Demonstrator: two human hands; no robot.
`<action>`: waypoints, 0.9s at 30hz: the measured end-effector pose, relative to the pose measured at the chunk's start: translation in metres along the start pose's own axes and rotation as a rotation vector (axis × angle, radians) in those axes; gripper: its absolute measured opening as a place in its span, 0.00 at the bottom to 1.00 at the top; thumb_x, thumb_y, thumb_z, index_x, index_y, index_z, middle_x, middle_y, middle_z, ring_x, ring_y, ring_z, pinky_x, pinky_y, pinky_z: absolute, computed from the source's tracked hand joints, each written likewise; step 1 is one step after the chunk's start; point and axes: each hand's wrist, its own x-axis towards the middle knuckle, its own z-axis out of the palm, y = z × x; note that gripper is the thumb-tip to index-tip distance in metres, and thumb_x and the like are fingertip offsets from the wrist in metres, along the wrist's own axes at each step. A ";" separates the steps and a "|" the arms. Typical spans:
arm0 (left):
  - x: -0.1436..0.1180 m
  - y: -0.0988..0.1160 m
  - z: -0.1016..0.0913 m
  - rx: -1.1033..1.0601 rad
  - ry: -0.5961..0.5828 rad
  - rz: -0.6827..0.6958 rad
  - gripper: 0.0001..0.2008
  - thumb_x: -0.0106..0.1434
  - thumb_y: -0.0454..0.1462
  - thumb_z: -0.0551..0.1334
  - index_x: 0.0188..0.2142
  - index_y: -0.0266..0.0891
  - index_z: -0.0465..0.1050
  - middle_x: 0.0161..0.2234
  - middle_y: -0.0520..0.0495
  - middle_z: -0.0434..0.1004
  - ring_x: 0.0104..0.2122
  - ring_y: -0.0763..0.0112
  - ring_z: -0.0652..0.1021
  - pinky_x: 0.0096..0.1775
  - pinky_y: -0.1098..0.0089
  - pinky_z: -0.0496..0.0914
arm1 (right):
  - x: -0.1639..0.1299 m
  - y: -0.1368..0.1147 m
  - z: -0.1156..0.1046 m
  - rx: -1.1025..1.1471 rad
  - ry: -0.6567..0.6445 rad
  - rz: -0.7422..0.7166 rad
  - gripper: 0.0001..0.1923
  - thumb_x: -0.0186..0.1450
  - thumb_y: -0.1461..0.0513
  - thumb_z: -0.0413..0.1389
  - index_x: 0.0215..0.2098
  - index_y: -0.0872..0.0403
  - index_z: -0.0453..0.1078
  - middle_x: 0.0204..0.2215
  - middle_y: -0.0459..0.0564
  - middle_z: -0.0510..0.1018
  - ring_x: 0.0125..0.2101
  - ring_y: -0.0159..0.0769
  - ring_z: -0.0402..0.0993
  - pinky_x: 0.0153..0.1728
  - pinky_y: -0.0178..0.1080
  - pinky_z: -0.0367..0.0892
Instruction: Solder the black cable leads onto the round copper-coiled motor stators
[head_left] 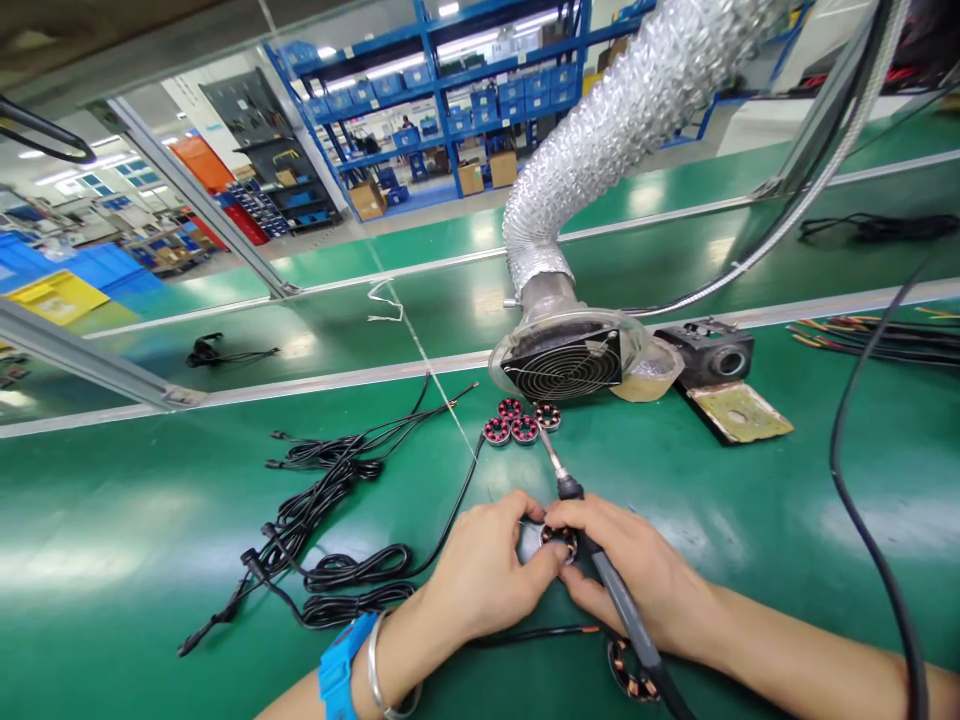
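Over the bench (750, 520), our left hand (487, 557) pinches the wound ring (557, 535), likely light and stiff with fragile windings, best held by its rim, beside our right hand (641, 560), which grips the soldering iron (621, 598).

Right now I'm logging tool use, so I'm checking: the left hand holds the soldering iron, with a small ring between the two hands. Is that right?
Not quite: in the head view, the right hand holds the soldering iron, not the left hand. The small ring is between the two hands.
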 end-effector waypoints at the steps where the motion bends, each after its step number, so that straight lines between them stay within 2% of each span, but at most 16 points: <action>1: 0.001 -0.001 0.001 0.012 0.009 0.006 0.06 0.61 0.40 0.61 0.35 0.41 0.70 0.17 0.59 0.56 0.19 0.73 0.60 0.25 0.71 0.50 | 0.000 0.000 0.000 0.009 -0.010 -0.003 0.24 0.59 0.73 0.50 0.52 0.51 0.60 0.38 0.50 0.75 0.35 0.37 0.72 0.36 0.39 0.71; 3: 0.003 -0.003 0.003 0.002 0.020 0.002 0.04 0.62 0.37 0.58 0.31 0.41 0.67 0.17 0.58 0.56 0.19 0.74 0.60 0.26 0.71 0.50 | 0.000 0.001 0.000 0.020 -0.030 -0.015 0.25 0.59 0.73 0.50 0.53 0.51 0.59 0.40 0.50 0.74 0.37 0.38 0.72 0.38 0.39 0.71; 6: 0.007 -0.011 0.002 -0.148 -0.045 -0.072 0.06 0.62 0.34 0.54 0.29 0.41 0.65 0.17 0.58 0.57 0.19 0.74 0.60 0.25 0.72 0.51 | -0.002 0.004 -0.002 0.030 -0.050 -0.024 0.26 0.58 0.73 0.51 0.53 0.50 0.59 0.39 0.49 0.74 0.37 0.37 0.71 0.39 0.39 0.71; 8: 0.010 -0.018 0.001 -0.300 -0.072 -0.125 0.06 0.62 0.36 0.54 0.28 0.40 0.64 0.19 0.58 0.57 0.20 0.75 0.59 0.24 0.73 0.52 | -0.002 0.005 -0.003 0.032 -0.060 -0.012 0.26 0.58 0.73 0.51 0.53 0.50 0.59 0.37 0.49 0.73 0.35 0.37 0.70 0.37 0.39 0.70; 11: 0.013 -0.025 -0.002 -0.454 -0.048 -0.148 0.09 0.63 0.40 0.55 0.27 0.40 0.62 0.21 0.58 0.57 0.21 0.76 0.58 0.24 0.73 0.53 | -0.003 0.006 -0.004 0.035 -0.073 0.015 0.25 0.57 0.73 0.51 0.51 0.51 0.60 0.36 0.48 0.72 0.34 0.36 0.69 0.36 0.38 0.69; 13: 0.012 -0.024 -0.004 -0.443 -0.071 -0.157 0.10 0.64 0.42 0.55 0.29 0.39 0.64 0.20 0.58 0.56 0.21 0.76 0.57 0.24 0.73 0.52 | -0.003 0.006 -0.004 0.044 -0.070 0.018 0.26 0.57 0.73 0.51 0.52 0.50 0.60 0.37 0.48 0.72 0.34 0.36 0.69 0.36 0.38 0.69; 16: 0.008 -0.018 -0.003 -0.312 -0.147 -0.161 0.11 0.64 0.44 0.57 0.32 0.40 0.69 0.18 0.59 0.55 0.20 0.76 0.56 0.22 0.72 0.48 | -0.003 0.005 -0.004 0.060 -0.062 0.004 0.27 0.57 0.74 0.51 0.53 0.50 0.59 0.40 0.48 0.73 0.37 0.36 0.70 0.38 0.38 0.69; 18: 0.006 -0.016 -0.002 -0.287 -0.169 -0.152 0.11 0.64 0.45 0.57 0.31 0.39 0.69 0.18 0.59 0.54 0.19 0.76 0.56 0.22 0.72 0.47 | -0.004 0.005 -0.004 0.066 -0.064 0.013 0.26 0.58 0.73 0.52 0.52 0.49 0.59 0.40 0.47 0.73 0.36 0.35 0.70 0.38 0.38 0.69; 21: 0.006 -0.018 0.000 -0.419 -0.167 -0.160 0.11 0.64 0.43 0.56 0.30 0.39 0.67 0.20 0.58 0.57 0.20 0.76 0.57 0.23 0.73 0.50 | -0.006 0.007 -0.005 0.070 -0.034 0.062 0.24 0.59 0.71 0.54 0.52 0.49 0.59 0.39 0.46 0.73 0.34 0.34 0.70 0.37 0.37 0.69; 24: 0.006 -0.020 0.001 -0.536 -0.133 -0.189 0.13 0.64 0.46 0.58 0.30 0.39 0.65 0.20 0.59 0.55 0.20 0.77 0.55 0.23 0.73 0.49 | -0.006 0.009 -0.006 0.055 0.034 0.065 0.23 0.60 0.70 0.56 0.52 0.49 0.60 0.40 0.48 0.73 0.37 0.36 0.72 0.39 0.38 0.70; 27: 0.003 -0.017 0.002 -0.460 -0.137 -0.201 0.17 0.60 0.50 0.62 0.30 0.38 0.68 0.18 0.61 0.51 0.19 0.77 0.52 0.22 0.73 0.46 | -0.005 0.009 -0.006 0.003 0.097 0.003 0.21 0.61 0.70 0.54 0.51 0.50 0.61 0.42 0.50 0.74 0.39 0.38 0.72 0.39 0.40 0.70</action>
